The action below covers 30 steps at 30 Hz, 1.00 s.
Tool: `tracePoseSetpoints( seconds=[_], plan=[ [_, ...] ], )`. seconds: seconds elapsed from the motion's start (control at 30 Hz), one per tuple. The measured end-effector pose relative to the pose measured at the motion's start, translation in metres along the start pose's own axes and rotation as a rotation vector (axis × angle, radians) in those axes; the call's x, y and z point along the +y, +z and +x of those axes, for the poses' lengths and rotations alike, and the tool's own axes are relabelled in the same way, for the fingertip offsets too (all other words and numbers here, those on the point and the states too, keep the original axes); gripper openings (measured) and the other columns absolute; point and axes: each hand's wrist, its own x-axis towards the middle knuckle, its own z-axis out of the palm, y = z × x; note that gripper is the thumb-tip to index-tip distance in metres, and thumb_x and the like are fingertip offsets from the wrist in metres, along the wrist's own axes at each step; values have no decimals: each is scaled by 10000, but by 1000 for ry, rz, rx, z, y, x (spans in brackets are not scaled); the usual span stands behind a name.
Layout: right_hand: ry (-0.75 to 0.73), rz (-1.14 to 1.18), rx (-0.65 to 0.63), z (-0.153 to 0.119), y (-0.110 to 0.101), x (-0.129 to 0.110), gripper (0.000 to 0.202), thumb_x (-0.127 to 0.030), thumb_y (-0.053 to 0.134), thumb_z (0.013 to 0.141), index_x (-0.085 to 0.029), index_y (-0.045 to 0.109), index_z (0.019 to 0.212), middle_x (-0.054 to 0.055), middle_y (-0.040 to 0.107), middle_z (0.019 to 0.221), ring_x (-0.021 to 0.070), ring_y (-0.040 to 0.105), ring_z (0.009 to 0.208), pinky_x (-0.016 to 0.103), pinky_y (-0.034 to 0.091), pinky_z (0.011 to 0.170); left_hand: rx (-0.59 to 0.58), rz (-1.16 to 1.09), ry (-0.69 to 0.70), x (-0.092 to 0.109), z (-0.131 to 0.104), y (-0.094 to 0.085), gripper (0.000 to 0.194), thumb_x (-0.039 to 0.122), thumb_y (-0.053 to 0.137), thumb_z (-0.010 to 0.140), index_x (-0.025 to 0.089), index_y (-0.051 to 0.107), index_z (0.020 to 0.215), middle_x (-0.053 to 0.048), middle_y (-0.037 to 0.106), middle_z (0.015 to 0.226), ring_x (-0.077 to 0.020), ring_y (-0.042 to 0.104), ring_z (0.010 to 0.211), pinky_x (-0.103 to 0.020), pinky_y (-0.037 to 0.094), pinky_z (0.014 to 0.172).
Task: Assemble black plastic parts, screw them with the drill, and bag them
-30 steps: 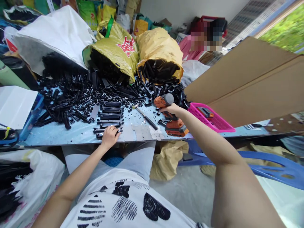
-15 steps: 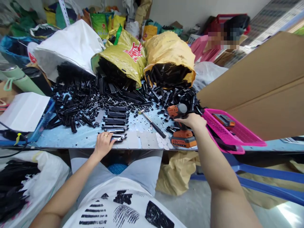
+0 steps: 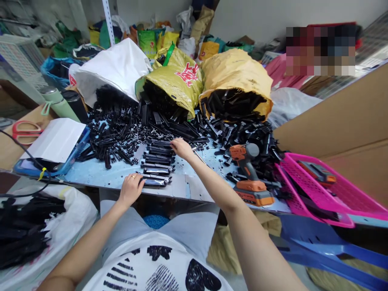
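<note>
Several black plastic parts (image 3: 157,165) lie in a stacked row on the blue table (image 3: 100,173). My left hand (image 3: 131,189) is closed on the left end of the nearest part, at the table's front edge. At the far end of the row, my right hand (image 3: 181,148) has its fingers pressed together at the right end of a black part; what they pinch is too small to make out. The orange cordless driver (image 3: 247,165) stands upright on its battery, right of my right forearm. Behind that forearm, the hammer (image 3: 200,157) is partly hidden.
Three sacks, white (image 3: 112,68), olive (image 3: 172,85) and yellow (image 3: 238,76), spill black parts behind the row. Pink baskets (image 3: 357,202) hold a battery at right. Scissors (image 3: 27,132), paper (image 3: 56,139) and bottles are at left. A person is at the back right.
My right hand has left the driver and moved left to the far end of the row. My left hand stays at the nearest part. The view has shifted.
</note>
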Motion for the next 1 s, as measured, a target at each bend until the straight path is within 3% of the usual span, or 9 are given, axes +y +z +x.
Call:
tracePoseSetpoints(
  seconds=[0.17, 0.3, 0.43, 0.57, 0.67, 0.73, 0.83, 0.9, 1.0],
  plan=[
    [146, 74, -110, 78, 9, -53, 279, -323, 502, 891, -141, 631, 1058, 139, 626, 1131, 234, 568, 1044, 316, 421, 887, -8, -13, 17, 16, 8, 0, 200, 295, 453, 920, 168, 607, 903, -91, 632, 922, -228, 578, 902, -369, 464, 794],
    [305, 90, -176, 114, 16, -74, 389, -299, 682, 740, -64, 622, 1044, 201, 650, 1036, 246, 629, 900, 330, 483, 773, 16, -58, 6, 25, 3, 2, 197, 287, 457, 918, 166, 608, 881, -85, 626, 912, -222, 569, 896, -372, 469, 794],
    [300, 140, -187, 134, 2, -65, 385, -298, 699, 720, -58, 624, 1011, 126, 685, 820, 180, 631, 734, 268, 489, 703, 47, -119, -6, 28, -6, -4, 190, 271, 457, 916, 172, 613, 875, -82, 626, 906, -219, 570, 913, -381, 473, 819],
    [160, 70, 20, 131, -18, -34, 418, -331, 439, 903, -91, 484, 1242, 140, 629, 1096, 185, 583, 973, 275, 445, 831, 144, -249, -98, 32, -14, -14, 171, 274, 479, 902, 182, 624, 903, -82, 645, 921, -220, 578, 947, -389, 466, 872],
    [-63, -37, -60, 107, -7, -18, 365, -245, 544, 823, -114, 544, 1165, 127, 623, 1108, 208, 565, 1004, 280, 419, 854, 74, -503, -297, 41, -19, -16, 218, 341, 483, 894, 184, 627, 850, -60, 649, 838, -190, 609, 815, -332, 490, 766],
    [-153, -49, -179, 86, 8, -14, 370, -153, 627, 726, -131, 586, 1092, 107, 641, 1062, 208, 575, 982, 260, 416, 838, -86, -757, -496, 50, -22, -14, 266, 395, 496, 878, 170, 614, 796, -41, 637, 759, -154, 607, 679, -284, 482, 656],
    [-208, -46, -217, 68, 20, -11, 454, -71, 603, 698, -128, 558, 1146, 113, 621, 1115, 212, 551, 1050, 263, 400, 874, -345, -1127, -831, 63, -26, -10, 297, 434, 563, 826, 143, 587, 772, -29, 621, 718, -108, 589, 566, -219, 437, 542],
    [-234, -34, -235, 68, 15, -6, 477, -95, 604, 704, -140, 543, 1175, 97, 619, 1120, 203, 563, 1028, 262, 415, 862, -442, -1299, -1020, 70, -28, -10, 298, 429, 619, 789, 135, 576, 808, -29, 617, 732, -99, 599, 567, -192, 425, 522],
    [-222, 50, -446, 77, 3, 1, 602, -249, 718, 651, -170, 537, 1219, 75, 621, 1122, 199, 598, 967, 259, 459, 819, -454, -1496, -1238, 76, -29, -12, 304, 414, 640, 784, 149, 536, 892, -38, 621, 756, -128, 629, 617, -211, 467, 555]
  ],
)
